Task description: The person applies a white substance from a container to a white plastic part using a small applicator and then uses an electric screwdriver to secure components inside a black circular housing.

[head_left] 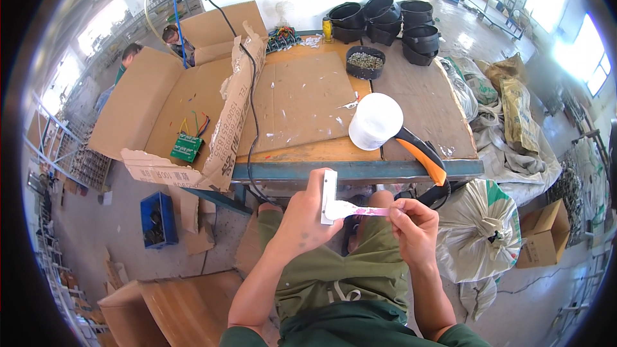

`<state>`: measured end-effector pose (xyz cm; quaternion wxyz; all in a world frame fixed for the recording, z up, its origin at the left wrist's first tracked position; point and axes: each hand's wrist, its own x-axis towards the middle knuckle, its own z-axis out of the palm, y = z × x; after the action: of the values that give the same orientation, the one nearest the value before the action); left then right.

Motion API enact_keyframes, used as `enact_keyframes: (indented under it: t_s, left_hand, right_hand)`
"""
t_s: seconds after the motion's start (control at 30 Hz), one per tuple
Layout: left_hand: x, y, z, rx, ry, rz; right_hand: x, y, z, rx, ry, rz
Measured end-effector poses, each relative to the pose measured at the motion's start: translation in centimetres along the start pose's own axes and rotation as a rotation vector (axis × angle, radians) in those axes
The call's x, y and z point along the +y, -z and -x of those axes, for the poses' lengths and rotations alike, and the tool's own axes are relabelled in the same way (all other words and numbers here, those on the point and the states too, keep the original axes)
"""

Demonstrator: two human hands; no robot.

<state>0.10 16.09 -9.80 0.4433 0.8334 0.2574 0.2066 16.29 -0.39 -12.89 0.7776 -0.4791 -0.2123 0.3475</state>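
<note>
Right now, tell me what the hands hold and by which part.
Left hand grips the white bar near its lower end; right hand pinches the pink strip by its right end.

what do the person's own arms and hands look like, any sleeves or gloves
Both forearms are bare, with no sleeves reaching them. The left hand and right hand wear no gloves, and no watch or ring shows. Green cloth shows at the lower edge, by the upper arms.
</note>
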Motion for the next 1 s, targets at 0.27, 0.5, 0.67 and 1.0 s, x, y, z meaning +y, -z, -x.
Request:
enact_keyframes:
  t_s: [0.27, 0.5, 0.67, 1.0]
  left_hand:
    - [0.4, 0.4, 0.1, -0.002, -0.012, 0.008]
    - [0.1, 0.3, 0.3, -0.001, -0.033, 0.016]
    - [0.5, 0.2, 0.4, -0.014, -0.077, 0.02]
    - [0.6, 0.1, 0.6, -0.028, -0.079, 0.032]
  right_hand:
    - [-0.3, -0.1, -0.3, -0.031, -0.099, 0.028]
    - [-1.1, 0.2, -1.7, -0.052, 0.046, 0.079]
    - [-0.7, 0.4, -1.7, -0.102, 0.008, 0.093]
    - [-1.2, 0.6, -2.9, -0.065, 0.072, 0.1]
